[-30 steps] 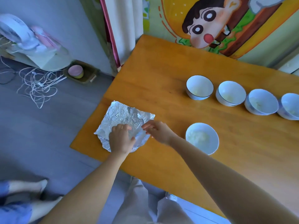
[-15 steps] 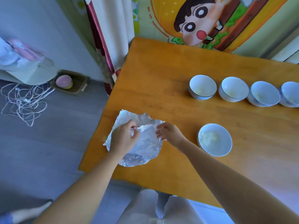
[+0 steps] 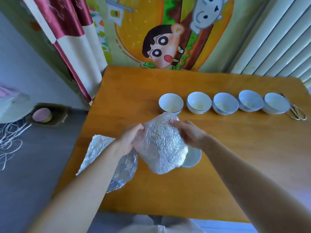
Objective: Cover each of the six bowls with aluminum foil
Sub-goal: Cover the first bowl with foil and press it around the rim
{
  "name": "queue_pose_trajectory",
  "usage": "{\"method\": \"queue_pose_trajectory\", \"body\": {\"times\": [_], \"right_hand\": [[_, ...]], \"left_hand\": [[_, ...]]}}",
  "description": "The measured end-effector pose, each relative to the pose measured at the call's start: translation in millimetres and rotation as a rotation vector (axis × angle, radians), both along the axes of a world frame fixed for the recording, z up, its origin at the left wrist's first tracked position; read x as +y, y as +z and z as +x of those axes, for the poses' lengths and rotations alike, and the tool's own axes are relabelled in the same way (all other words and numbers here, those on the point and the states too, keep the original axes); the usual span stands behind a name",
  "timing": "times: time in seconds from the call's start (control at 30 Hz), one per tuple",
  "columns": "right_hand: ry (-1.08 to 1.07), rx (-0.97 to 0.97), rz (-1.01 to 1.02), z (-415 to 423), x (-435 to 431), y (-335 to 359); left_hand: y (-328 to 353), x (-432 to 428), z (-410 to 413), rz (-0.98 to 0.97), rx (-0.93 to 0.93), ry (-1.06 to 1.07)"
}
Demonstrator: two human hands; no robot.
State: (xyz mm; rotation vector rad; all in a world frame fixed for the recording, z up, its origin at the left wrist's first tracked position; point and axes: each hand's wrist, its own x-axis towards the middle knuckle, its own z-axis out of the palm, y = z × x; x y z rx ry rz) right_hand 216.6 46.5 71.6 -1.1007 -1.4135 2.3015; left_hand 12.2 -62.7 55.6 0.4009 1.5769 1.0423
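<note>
On a wooden desk [image 3: 235, 157], left hand [image 3: 130, 139] and right hand [image 3: 191, 134] grip a foil sheet [image 3: 161, 145] with curled fingers [image 3: 175, 122] above the near bowl [image 3: 193, 157]; centre it before pressing edges down

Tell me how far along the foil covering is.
Done: nothing, no bowl is covered yet. In hand: left hand and right hand hold a foil sheet over the near bowl. Left: that bowl plus the five open bowls in the back row; spare foil waits nearby.
</note>
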Motion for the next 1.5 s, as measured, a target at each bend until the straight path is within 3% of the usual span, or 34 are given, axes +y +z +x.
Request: {"method": "queue_pose_trajectory", "body": {"times": [0.1, 0.23, 0.3, 0.47, 0.7, 0.87, 0.97, 1.33, 1.43, 1.5], "right_hand": [[-0.162, -0.122, 0.048, 39, 3, -11], [-0.280, -0.198, 0.055, 86, 4, -31], [-0.256, -0.240, 0.080, 102, 6, -42], [-0.259, -0.132, -0.056, 132, 18, -64], [-0.366, -0.292, 0.197, 130, 17, -89], [-0.305, -0.473, 0.454, 119, 13, -97], [-0.310, -0.562, 0.567, 114, 14, -100], [-0.295, -0.776, 0.687, 103, 8, -119], [-0.311, -0.784, 0.685, 101, 5, -124], [-0.329, -0.787, 0.692, 100, 5, -125]], "left_hand": [[-16, 10, 28, 0.022, 0.169, -0.068], [-28, 20, 69, -0.085, 0.000, -0.047], [-34, 18, 84, -0.132, 0.024, -0.112], [-49, 21, 112, -0.035, 0.261, -0.073], [-62, 16, 131, 0.042, 0.430, 0.038], [-75, 16, 131, 0.072, 0.828, -0.073], [-79, 17, 129, 0.105, 0.959, -0.111], [-104, 28, 121, 0.027, 1.006, -0.099], [-101, 26, 126, 0.030, 1.196, -0.066], [-96, 28, 135, 0.145, 1.371, -0.126]]}}
